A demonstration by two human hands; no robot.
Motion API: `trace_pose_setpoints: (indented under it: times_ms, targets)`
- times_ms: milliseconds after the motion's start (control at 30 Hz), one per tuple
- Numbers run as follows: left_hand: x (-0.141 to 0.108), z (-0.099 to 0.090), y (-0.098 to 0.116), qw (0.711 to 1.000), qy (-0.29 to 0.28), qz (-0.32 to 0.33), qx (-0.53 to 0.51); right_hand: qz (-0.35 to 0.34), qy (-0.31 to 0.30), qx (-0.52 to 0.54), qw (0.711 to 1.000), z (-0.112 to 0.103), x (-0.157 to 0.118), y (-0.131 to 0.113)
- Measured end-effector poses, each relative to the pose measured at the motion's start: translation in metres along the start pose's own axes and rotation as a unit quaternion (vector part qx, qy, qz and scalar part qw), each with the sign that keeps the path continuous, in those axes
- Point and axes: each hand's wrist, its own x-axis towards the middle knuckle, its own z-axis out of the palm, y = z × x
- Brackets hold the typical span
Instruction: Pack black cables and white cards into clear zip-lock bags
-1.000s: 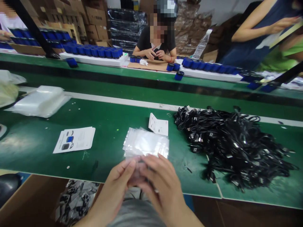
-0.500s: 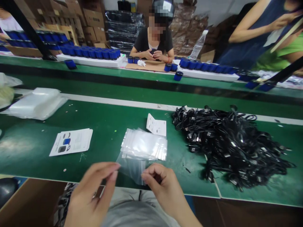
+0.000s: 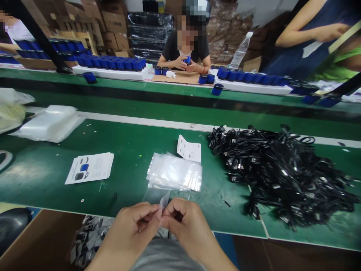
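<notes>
Close to the bench's near edge, my left hand (image 3: 139,222) and my right hand (image 3: 183,220) meet, fingertips together. Both pinch one clear plastic bag (image 3: 164,200), whose far part spreads over the green bench top; its near end is hidden by my fingers. Just beyond lies a stack of clear zip bags (image 3: 175,172). A folded white leaflet (image 3: 189,149) stands partly open behind that stack. To the left is a pile of printed leaflets (image 3: 90,167) with pictures on them. On the right spreads a large heap of bundled black cables (image 3: 276,169).
A thick pack of plastic bags (image 3: 50,122) lies at the left, with a roll of tape (image 3: 5,160) nearer. Across the bench a co-worker (image 3: 184,45) handles a blue jar-like item, among rows of blue items (image 3: 113,63). Below my bench, a box holds small packed pieces (image 3: 87,241).
My left hand has moved right to join my right hand and now pinches the bag too. The bag's edge has been lifted between my fingers. The co-worker's blue item has turned.
</notes>
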Motion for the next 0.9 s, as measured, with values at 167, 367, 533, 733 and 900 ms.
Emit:
trace_pose_setpoints:
  times_ms: [167, 367, 533, 733, 900]
  targets:
    - [0.003, 0.000, 0.002, 0.999, 0.021, -0.037, -0.028, -0.035, -0.031, 0.002, 0.999, -0.003, -0.002, -0.001]
    - [0.003, 0.000, 0.004, 0.998, -0.019, -0.053, -0.004, -0.112, -0.035, -0.097, 0.988, -0.003, -0.006, -0.004]
    - [0.004, -0.003, 0.005, 0.991, -0.057, 0.000, 0.118, -0.178, -0.025, -0.170, 0.969, 0.004, -0.006, -0.002]
    - [0.005, -0.006, -0.005, 0.991, -0.100, 0.005, 0.089, -0.203, -0.016, -0.247, 0.947, 0.008, -0.001, 0.001]
    - [0.003, -0.007, -0.014, 0.990, -0.111, 0.031, 0.075, -0.179, -0.038, -0.240, 0.953, 0.008, -0.001, -0.008]
